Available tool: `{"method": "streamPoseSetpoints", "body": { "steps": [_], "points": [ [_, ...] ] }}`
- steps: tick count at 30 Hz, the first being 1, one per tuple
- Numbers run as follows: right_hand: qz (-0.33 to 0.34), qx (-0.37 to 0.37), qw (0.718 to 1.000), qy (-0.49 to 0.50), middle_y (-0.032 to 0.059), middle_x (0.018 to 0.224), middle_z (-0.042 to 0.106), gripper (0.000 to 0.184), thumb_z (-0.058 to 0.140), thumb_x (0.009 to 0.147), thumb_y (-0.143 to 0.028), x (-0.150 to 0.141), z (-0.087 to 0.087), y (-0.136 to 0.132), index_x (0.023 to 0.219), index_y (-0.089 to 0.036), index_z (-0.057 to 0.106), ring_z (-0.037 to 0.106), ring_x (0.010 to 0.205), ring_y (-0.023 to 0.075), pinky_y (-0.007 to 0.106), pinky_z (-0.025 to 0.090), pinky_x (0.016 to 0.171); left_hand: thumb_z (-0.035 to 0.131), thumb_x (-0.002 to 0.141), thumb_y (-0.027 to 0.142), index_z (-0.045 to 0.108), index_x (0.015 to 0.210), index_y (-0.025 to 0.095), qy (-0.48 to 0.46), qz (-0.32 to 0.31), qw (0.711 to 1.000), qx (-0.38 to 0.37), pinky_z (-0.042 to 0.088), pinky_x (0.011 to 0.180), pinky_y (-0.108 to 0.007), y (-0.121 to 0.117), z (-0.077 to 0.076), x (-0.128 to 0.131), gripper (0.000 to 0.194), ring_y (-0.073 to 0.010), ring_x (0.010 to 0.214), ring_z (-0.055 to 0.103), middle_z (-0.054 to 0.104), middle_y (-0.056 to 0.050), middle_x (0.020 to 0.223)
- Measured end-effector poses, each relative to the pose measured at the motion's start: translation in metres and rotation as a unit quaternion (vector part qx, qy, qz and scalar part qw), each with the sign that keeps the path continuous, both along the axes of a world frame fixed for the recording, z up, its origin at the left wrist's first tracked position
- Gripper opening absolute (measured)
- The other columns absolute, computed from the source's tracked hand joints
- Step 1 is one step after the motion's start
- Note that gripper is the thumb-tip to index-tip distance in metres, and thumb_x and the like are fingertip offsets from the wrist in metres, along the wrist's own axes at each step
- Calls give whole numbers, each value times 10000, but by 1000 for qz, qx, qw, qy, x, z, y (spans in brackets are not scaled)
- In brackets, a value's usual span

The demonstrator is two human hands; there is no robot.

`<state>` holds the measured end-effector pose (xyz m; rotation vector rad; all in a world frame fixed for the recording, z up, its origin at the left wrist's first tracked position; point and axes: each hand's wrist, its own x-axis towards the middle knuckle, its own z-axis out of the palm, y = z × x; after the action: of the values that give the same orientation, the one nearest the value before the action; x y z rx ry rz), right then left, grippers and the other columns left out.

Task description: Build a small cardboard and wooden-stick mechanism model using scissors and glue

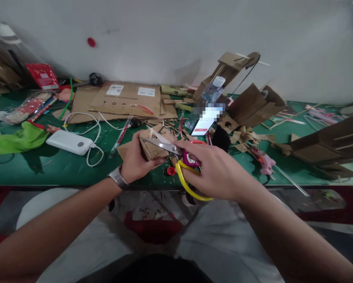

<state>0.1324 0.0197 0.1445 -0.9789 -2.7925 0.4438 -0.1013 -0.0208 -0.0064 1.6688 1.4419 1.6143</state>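
While the left hand [136, 163] pinches a small cardboard piece [149, 151] between thumb and fingers, the right hand [220, 169] grips the scissors [175, 148], its fingers closed around the handles and the blades parted in a narrow V over the cardboard. Both hands are above the near part of the green table [76, 173], the piece just inside the front edge and the yellow handle loop reaching over it. To the left, a strip of green surface runs between that edge and a white power bank [68, 142]; to the right, a pink glue gun [266, 164] and its clear stick take up the front, the stick slanting past the edge. Beyond the hands, a lit phone [205, 122] leans close behind the scissors, with a capped bottle [213, 90] past it. A flattened carton [126, 100] lies toward the wall [152, 39], cardboard scraps between it and the piece. A red cap [171, 171] sits just beside the scissors, and a brown cardboard structure [326, 141] stands at far right.
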Motion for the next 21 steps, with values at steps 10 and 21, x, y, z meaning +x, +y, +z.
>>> {"method": "streamPoseSetpoints", "body": {
  "steps": [10,21],
  "points": [
    [-47,43,991,-119,55,792,728,428,579,925,-472,-15,12,-2,1246,-190,550,647,633,246,308,294,571,961,675,663,380,1492,211,-4,37,999,10,546,1105,-540,-1,5,8,1100,-360,1263,678,626,-178,1411],
    [-58,42,992,-104,129,1045,766,481,606,935,-471,6,5,0,1297,-178,489,739,845,298,336,433,669,842,834,644,368,1664,232,84,-45,995,11,350,1298,-627,-12,12,-6,1041,-407,1532,459,454,-212,1630]
  ]
}}
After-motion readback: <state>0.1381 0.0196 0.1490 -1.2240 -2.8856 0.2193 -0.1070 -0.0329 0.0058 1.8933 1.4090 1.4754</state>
